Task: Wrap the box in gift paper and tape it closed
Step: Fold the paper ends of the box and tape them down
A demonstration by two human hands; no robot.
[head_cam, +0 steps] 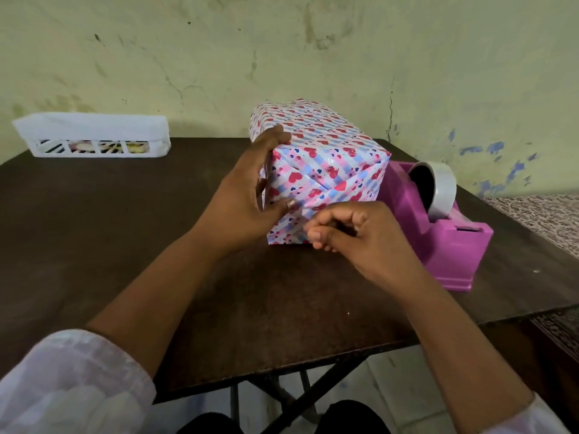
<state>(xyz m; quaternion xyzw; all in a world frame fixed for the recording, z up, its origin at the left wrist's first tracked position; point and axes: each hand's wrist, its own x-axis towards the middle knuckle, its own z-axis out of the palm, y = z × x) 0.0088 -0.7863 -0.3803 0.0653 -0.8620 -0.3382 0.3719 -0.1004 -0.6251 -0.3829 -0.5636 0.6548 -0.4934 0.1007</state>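
Observation:
The box [326,158] stands on the dark table, fully covered in white gift paper with red and blue hearts; its near end shows folded triangular flaps. My left hand [247,195] grips the box's left near corner, fingers over the top edge and thumb pressing the end flap. My right hand [351,230] is curled at the bottom of the near end, fingertips against the lower flap; whether it holds a piece of tape is unclear. A pink tape dispenser [448,242] with a roll of clear tape [438,186] stands right beside the box.
A white slotted plastic basket [94,136] sits at the table's far left by the wall. The brown table [125,245] ends close in front of me and on the right. A patterned surface [545,220] lies beyond the right edge.

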